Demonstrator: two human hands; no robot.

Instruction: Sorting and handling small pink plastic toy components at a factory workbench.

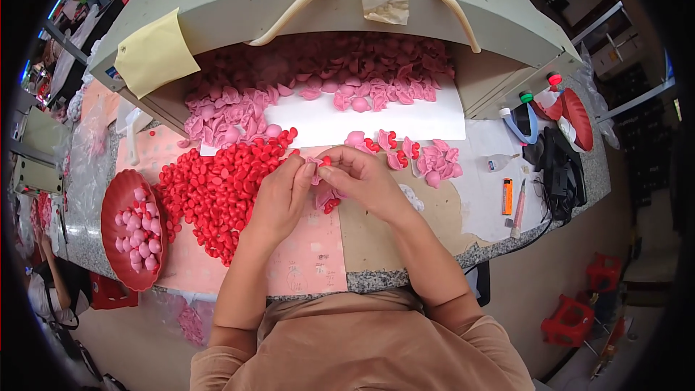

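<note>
My left hand (281, 194) is closed, its fingertips pinching a small pink petal-like piece (316, 164). Against it, my right hand (364, 182) pinches a small glossy red piece (326, 161) between thumb and finger. The fingertips of both hands nearly meet over the worktop. Just below them lies another pink piece (326, 195) with a bit of red on it. Left of my left hand spreads a heap of red rounded pieces (217, 192). Beyond my right hand sit several pink pieces paired with red ones (394, 150) and a cluster of pink pieces (439, 163).
A grey metal hood (289, 18) covers a heap of pink cupped pieces (347, 65) on white paper. At left stands a red dish (108, 224) holding pink balls. To the right lie an orange lighter (507, 197), a pen-like tool (519, 210), a small bottle (499, 163) and black cables.
</note>
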